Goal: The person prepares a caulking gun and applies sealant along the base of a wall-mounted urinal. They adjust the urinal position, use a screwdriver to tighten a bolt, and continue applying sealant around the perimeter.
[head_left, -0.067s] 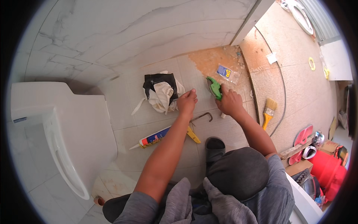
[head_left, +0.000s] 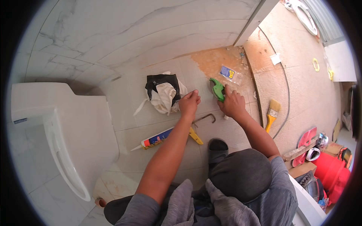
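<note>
Currently, green cutter (head_left: 217, 90): held low over the tiled floor (head_left: 147, 120), beside a clear packet (head_left: 230, 74) with a blue card.
Work done: judged to have barely begun; the tool is in hand, but nothing is seen between its blades.
Work left: probably most of it, though a small white piece (head_left: 226, 117) near the right wrist cannot be identified.
Caulking gun (head_left: 160, 137): laid on the floor, partly covered by the left forearm (head_left: 166, 158).
Right hand (head_left: 233, 103): back turned up, fingers clamped on the cutter's near end, elbow bent outward.
Left hand (head_left: 189, 103): held out beside a black-and-white cloth bundle (head_left: 163, 94), arm almost straight; fingers curled together against the thumb. Whether anything tiny is pinched there cannot be told.
</note>
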`<act>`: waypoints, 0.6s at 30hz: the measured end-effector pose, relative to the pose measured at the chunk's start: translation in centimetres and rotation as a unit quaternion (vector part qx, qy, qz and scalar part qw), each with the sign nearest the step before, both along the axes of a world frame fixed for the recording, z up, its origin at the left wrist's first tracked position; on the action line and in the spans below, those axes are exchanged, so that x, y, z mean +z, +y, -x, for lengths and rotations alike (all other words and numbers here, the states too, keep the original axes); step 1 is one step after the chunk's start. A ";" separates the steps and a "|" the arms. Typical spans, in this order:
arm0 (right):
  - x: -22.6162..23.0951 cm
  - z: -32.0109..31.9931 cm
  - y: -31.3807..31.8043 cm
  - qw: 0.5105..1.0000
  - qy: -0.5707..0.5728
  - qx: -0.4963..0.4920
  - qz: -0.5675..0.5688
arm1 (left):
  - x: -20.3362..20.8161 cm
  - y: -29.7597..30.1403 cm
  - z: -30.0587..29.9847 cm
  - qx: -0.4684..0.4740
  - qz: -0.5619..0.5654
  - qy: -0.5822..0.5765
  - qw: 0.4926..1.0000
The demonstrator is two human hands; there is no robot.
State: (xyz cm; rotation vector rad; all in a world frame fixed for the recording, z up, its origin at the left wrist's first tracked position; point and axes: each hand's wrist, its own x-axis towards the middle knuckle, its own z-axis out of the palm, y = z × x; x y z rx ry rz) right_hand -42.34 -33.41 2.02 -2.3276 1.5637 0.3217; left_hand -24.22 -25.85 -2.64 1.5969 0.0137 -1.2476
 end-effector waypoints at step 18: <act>0.5 -1.4 -0.7 0.994 0.058 0.043 0.078 | 3.8 5.2 -3.5 0.137 0.143 0.029 0.980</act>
